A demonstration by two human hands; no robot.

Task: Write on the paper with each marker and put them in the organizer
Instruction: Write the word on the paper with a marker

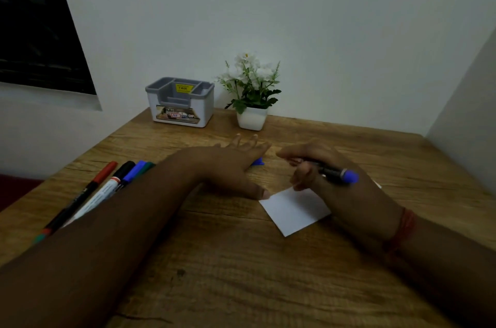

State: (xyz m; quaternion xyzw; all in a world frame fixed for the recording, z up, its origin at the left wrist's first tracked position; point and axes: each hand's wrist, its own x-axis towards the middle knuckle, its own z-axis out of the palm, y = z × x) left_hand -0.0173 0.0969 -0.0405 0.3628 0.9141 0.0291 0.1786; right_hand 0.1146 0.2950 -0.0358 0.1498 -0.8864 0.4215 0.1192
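right hand [322,174] closed on blue marker [335,173] | over paper [295,209]

Both forearms reach forward over the worktop [241,274]. The left hand [228,166] lies flat, palm down, fingers spread and pointing away, its thumb stretched out toward the right. The right hand [322,166] is curled, fingers closed round a blue marker [335,173] held crosswise, blue end toward the wrist. A red thread band [401,231] circles the right wrist.
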